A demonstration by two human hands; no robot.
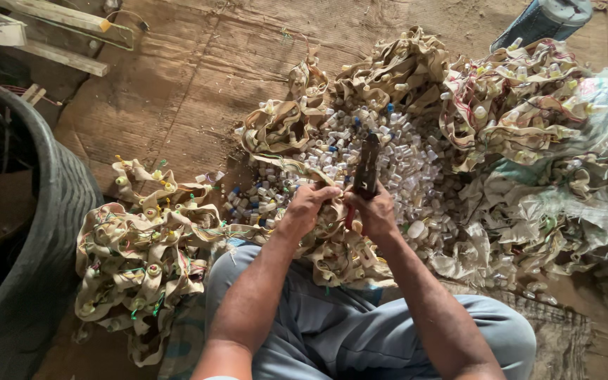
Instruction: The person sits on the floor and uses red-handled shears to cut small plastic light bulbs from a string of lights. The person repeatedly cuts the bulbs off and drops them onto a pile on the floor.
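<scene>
— Pliers (366, 167), dark-jawed with red handles, were in the right hand (374, 213); its fingers were wrapped tight round the handles, and the tool stood nearly upright, nose pointing to twelve o'clock.

— And the left hand (309, 205)?

— Curled shut just beside the right one, at its nine o'clock, pinching a piece of the tan webbing strip (332, 243) that lay under both hands. Whether the plier nose bit on anything, I could not tell; it was too small and blurred.

— What lay round the hands?

— At twelve o'clock from them, a heap of small pale caps (402, 162), a few blue ones mixed in, spread over the brown matting (191, 77). Beyond that, at twelve to one o'clock, bundles of tangled webbing with caps fixed on (395, 70). At three o'clock, a bigger mound of the same strips (522, 112) mingled with torn whitish sacking (599, 204).

— And the other side?

— At eight to nine o'clock, a separate pile of webbing with green and yellow threads (142, 260), well apart from the hands. Past it, at nine o'clock, the rim of a big dark tub (65, 211). Wooden battens (51, 35) lay at ten o'clock, far corner. A blue-grey container (543, 17) stood at one o'clock, top edge. The person's grey trousers (332, 331) filled six o'clock.
</scene>
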